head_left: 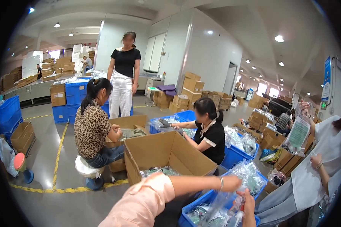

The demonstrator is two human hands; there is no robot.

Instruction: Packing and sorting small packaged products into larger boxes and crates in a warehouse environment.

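Stretching rightward, left hand (231, 183) above right hand (248, 207).

Left forearm (197, 185): bare, stretched rightward, nearly level, across the near side of the carton (153, 148)
Left hand (231, 183): curled inward, past the carton's right corner
Right hand (248, 206): raised thumb-up, lower, farther right of the carton
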